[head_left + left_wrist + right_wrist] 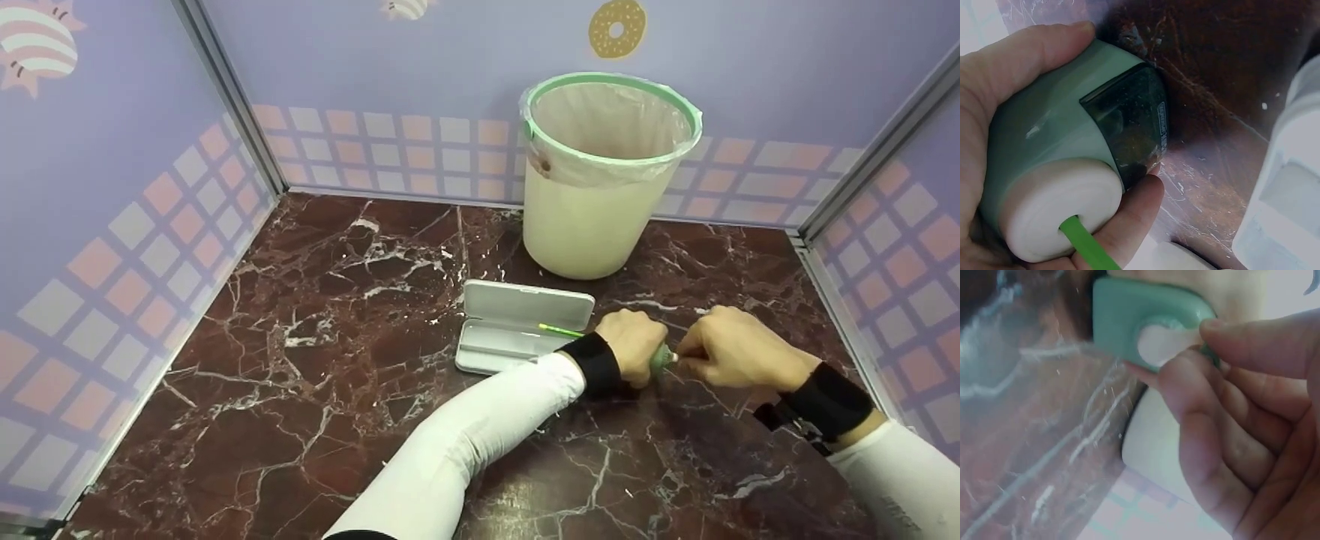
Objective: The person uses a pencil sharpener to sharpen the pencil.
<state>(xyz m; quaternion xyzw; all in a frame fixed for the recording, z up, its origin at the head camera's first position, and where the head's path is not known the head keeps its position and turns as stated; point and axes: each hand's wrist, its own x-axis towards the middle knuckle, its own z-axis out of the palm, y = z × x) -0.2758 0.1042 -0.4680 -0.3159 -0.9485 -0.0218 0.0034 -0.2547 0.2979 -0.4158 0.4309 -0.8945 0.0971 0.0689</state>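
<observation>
My left hand grips a green crank pencil sharpener around its body, thumb over the top. A green pencil sticks into the hole of its pale round front, beside the dark see-through shavings window. In the head view, a green pencil end shows over the case, left of that hand. My right hand pinches the white crank handle on the sharpener's back between thumb and forefinger. Most of the sharpener is hidden behind the left hand in the head view.
An opened white pencil case lies just left of the hands. Behind it stands a cream bin with a green rim and plastic liner. Small white crumbs dot the marbled table. Patterned panels enclose the back and sides.
</observation>
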